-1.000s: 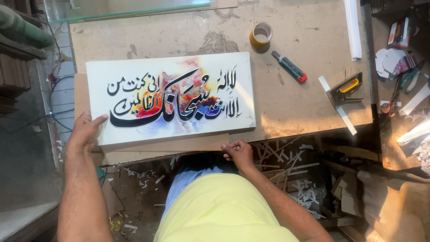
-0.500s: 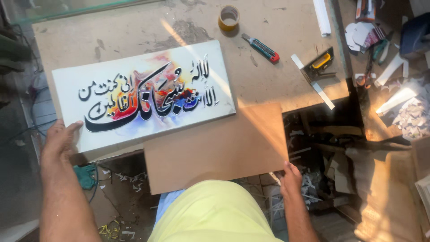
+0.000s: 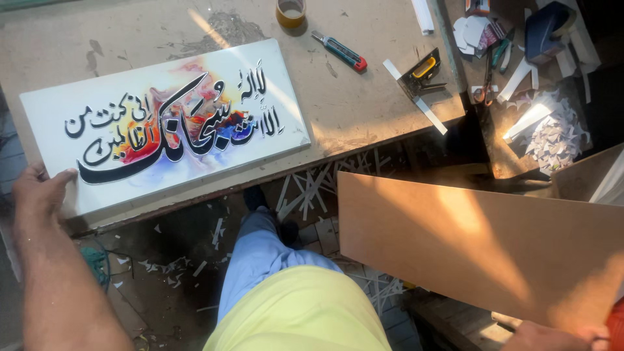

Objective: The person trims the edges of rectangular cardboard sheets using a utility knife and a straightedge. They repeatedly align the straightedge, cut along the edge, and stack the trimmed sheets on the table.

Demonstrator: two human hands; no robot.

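Since half a second ago I have swung the brown board (image 3: 481,253) out from under the canvas panel (image 3: 162,123) and off to the right of it; it is now clear of the surface (image 3: 364,110) and hangs over the floor, tilted. The canvas panel itself has barely shifted and lies flat on the surface, its near long edge at the front lip.

My right hand (image 3: 552,337) is at the bottom right, well right of the panel, closed on the board's lower corner. Only part of that grip shows. My left hand (image 3: 40,190) rests at the panel's near left corner, fingers over the edge, pressing rather than clamping; whether it is fully closed I cannot tell.

Risks, as I judge them:
- The board is big and held at one corner, so it could twist, sag or slip out of my right grip.
- Its far edge could clip the surface corner or the paper scraps (image 3: 552,136) right of the panel.
- The panel sits at the lip, held by one hand only; a bump could slide it off.
- The utility knife (image 3: 339,52), tape roll (image 3: 290,12) and square (image 3: 421,73) lie beyond the panel, clear of both hands.
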